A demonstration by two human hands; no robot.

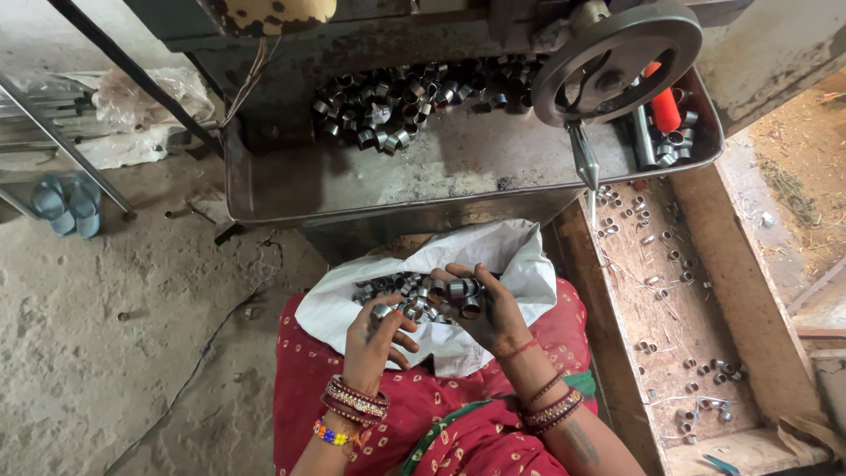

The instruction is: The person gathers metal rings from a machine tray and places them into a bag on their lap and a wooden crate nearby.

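The left hand curls its fingers around 1 small shiny metal ring over the open mouth of a white woven sack resting on the lap. The right hand is cupped, holding a row of short steel rings in its palm; their exact count is hard to make out. More rings fill the sack, partly hidden by both hands. Beyond lies a dull metal tray with a heap at its far edge, under a round handwheel.
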